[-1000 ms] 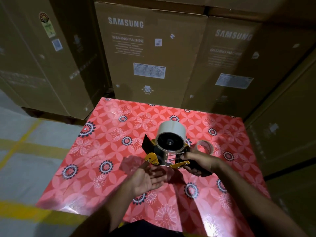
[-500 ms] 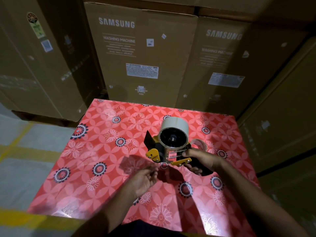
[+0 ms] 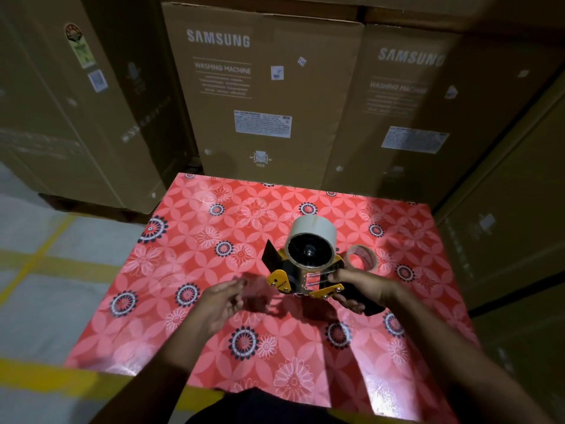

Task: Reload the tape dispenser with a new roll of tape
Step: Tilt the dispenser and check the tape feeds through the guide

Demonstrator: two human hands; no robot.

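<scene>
Left hand (image 3: 220, 304) hovers empty at centre-left, fingers loosely curled, likely ready to thread tape; centre frame, new roll (image 3: 312, 240) sits on dispenser (image 3: 301, 278), steadied by right hand (image 3: 359, 287) wrapped around its handle.

The two tall brown cardboard cartons, the middle one (image 3: 263, 96) and the right one (image 3: 406, 96), each read "SAMSUNG" and "WASHING MACHINE", with "SIDE" low on the middle one.

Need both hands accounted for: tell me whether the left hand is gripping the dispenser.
No; the left hand hovers apart from the tape dispenser.
</scene>
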